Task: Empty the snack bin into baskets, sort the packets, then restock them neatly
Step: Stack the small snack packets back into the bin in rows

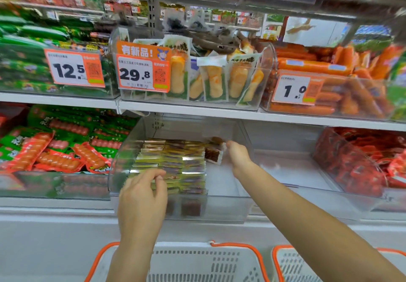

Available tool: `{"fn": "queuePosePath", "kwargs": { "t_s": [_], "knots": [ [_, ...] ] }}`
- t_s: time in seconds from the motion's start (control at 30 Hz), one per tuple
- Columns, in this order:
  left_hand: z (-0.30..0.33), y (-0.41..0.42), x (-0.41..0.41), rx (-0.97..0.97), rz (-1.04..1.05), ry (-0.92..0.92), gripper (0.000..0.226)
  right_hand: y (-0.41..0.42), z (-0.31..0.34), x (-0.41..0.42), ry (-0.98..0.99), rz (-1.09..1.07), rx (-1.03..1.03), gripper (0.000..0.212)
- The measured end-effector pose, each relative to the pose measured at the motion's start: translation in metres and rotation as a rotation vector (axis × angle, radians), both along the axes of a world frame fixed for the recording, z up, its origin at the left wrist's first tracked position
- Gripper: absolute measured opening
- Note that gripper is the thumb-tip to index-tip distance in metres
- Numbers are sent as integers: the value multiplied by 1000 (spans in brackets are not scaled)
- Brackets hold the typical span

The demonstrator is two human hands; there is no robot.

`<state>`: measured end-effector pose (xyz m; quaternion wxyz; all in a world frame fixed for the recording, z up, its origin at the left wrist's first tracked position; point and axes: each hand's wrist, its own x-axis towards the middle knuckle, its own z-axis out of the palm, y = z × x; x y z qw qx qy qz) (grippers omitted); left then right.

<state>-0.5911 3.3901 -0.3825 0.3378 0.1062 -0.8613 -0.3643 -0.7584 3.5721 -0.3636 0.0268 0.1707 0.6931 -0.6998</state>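
Note:
A clear plastic snack bin (230,207) sits on the lower shelf in the middle. Rows of small yellow-green and brown packets (175,160) stand packed in its left half; its right half is bare. My left hand (142,196) reaches over the bin's front wall, its fingertips curled onto the front packets. My right hand (238,156) is deeper in the bin and holds a small brown packet (213,154) against the right end of the rows. Two white baskets with orange rims, one (219,257) below the bin and another (283,259) to its right, stand below.
Above the snack bin, another clear bin (261,92) holds orange-yellow snack packs behind a 29.8 tag. Green and red sausage packs (57,156) fill the bins at left, red packets (360,160) at right, orange sausages (329,97) upper right. A white shelf edge (197,108) overhangs the bin.

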Motion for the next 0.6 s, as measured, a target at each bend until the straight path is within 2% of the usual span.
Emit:
{"fn": "queuePosePath", "kwargs": {
  "t_s": [0.07,0.13,0.23,0.37,0.5,0.6],
  "knots": [
    [-15,-1,13,-73,-10,-21,19,2,1,9,-23,-14,63,32],
    [-35,-1,19,-129,-20,-125,36,1,0,12,-65,3,118,40],
    [-51,-2,17,-171,9,-232,51,-7,0,19,-130,77,200,38],
    [-53,-18,2,-254,17,-180,55,-19,1,2,-150,105,249,42],
    [-59,-32,-5,-385,36,-108,41,-24,0,-28,-154,85,286,38],
    [-66,-35,-9,-392,32,-30,39,-25,-11,-46,-99,81,342,36]
  ]
}}
